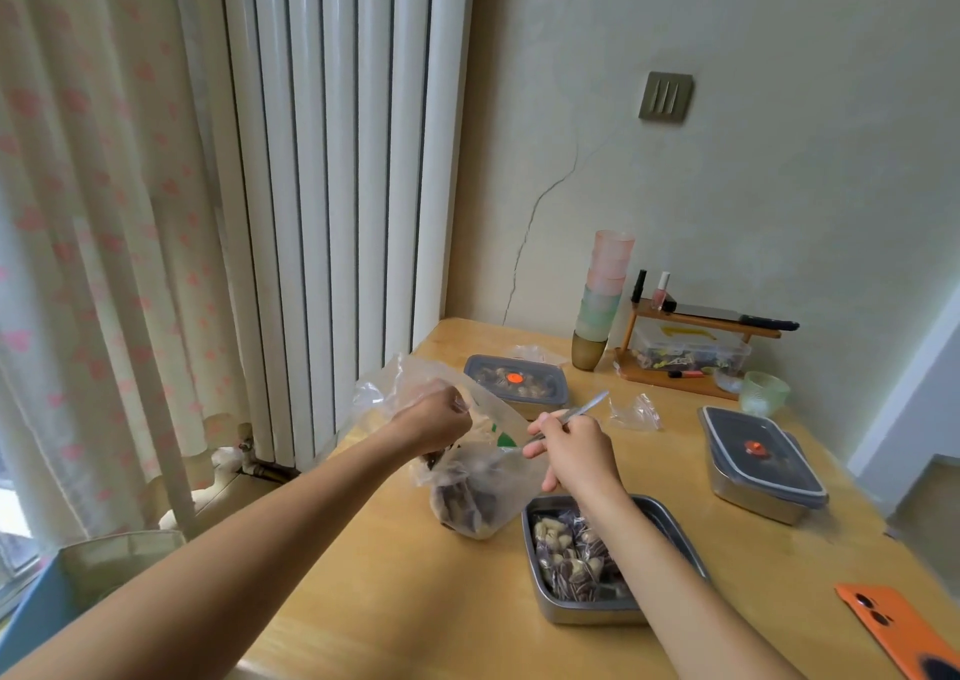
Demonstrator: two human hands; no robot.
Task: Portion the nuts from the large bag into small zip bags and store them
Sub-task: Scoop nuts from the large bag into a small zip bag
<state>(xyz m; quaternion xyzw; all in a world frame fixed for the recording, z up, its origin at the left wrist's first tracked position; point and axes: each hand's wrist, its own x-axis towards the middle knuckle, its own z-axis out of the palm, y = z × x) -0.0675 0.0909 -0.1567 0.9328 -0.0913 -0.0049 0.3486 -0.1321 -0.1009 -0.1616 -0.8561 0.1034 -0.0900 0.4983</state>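
Head view suggests the scooping step: the left hand (434,419) pinches open the large clear plastic nut bag (467,502) standing mid-table, the right hand (574,450) grips a thin metal utensil (587,409) dipping inside, which next should lift nuts out level.

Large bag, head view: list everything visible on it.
The large bag is thin, clear, crinkled plastic with a green mark near its mouth. It stands upright on the wooden table, its bottom holding dark and pale nuts, mostly slack above. The left hand grips its top edge, holding it up. The right hand holds a slim metal utensil angled toward the mouth; contact is unclear. It sits just left of the open metal tray.
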